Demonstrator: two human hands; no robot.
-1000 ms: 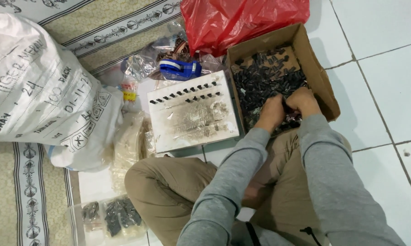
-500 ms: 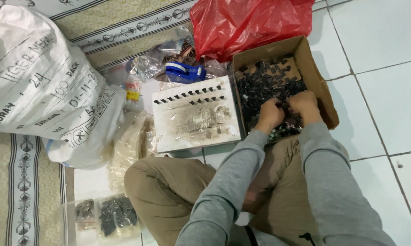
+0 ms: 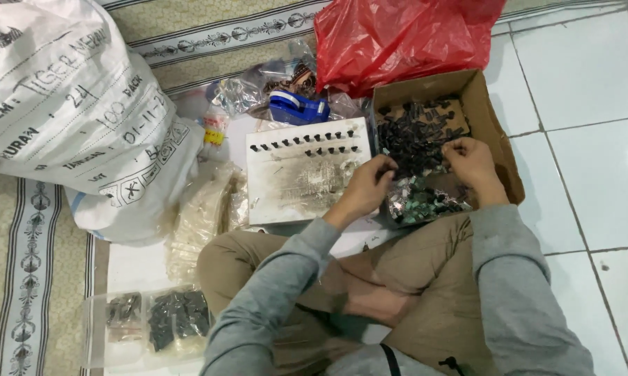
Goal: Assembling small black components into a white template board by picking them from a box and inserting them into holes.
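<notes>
Both hands in cardboard box [image 3: 498, 150] of small black clips [image 3: 415, 136], floor.
Left hand [image 3: 366, 188] curled at box edge, right hand [image 3: 473, 161] pinching into pile; contents unclear. Clips look light, stiff, loose: pinch one by its sides. White board [image 3: 303, 177] beside.
</notes>
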